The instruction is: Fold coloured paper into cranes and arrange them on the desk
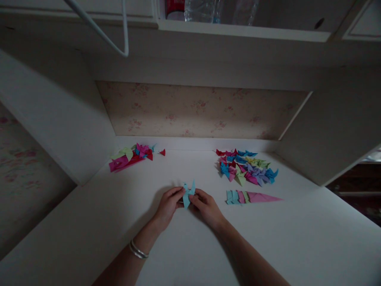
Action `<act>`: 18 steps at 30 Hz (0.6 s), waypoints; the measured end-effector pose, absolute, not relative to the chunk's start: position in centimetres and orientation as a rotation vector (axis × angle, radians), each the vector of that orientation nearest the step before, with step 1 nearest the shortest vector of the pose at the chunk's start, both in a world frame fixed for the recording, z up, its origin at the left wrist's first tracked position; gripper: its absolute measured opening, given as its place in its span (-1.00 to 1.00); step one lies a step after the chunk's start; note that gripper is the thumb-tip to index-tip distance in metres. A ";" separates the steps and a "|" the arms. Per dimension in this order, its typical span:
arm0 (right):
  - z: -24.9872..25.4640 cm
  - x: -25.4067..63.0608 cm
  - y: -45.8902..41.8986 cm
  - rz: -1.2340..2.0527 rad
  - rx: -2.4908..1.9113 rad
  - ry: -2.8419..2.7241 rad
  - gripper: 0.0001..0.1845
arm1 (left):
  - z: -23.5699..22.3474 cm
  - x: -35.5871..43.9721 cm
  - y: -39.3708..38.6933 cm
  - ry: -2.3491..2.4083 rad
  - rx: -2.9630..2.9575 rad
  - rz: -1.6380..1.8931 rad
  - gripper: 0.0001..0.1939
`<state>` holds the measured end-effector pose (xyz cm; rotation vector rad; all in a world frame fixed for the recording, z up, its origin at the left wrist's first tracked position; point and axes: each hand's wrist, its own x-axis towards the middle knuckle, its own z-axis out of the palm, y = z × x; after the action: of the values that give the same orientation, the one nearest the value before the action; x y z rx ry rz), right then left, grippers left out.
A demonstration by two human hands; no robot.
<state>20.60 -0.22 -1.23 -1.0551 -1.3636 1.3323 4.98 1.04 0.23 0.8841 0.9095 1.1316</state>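
A light blue origami crane is held between both hands over the middle of the white desk. My left hand pinches its left side, with silver bangles on that wrist. On the crane's right side, the thumb and fingers of my right hand are closed. One pointed tip stands up between the hands and another points down. To the right lies a row of overlapped folded papers, light blue, pink and green, ending in a long pink point. Behind that row is a heap of colourful folded paper cranes.
A smaller pile of folded papers lies at the back left, with one red folded piece beside it. Side panels and a floral back panel enclose the desk. Overhead, a shelf holds clear bottles; a white bent tube hangs down.
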 end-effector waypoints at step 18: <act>-1.5 20.7 -0.1 1.312 -1.044 -1.385 -0.56 | 0.2 5.0 1.0 0.932 0.907 1.129 -0.68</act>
<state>20.65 -0.11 -1.49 -1.0437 -1.3852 1.3123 5.04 1.03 0.25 0.9073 0.9323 1.1291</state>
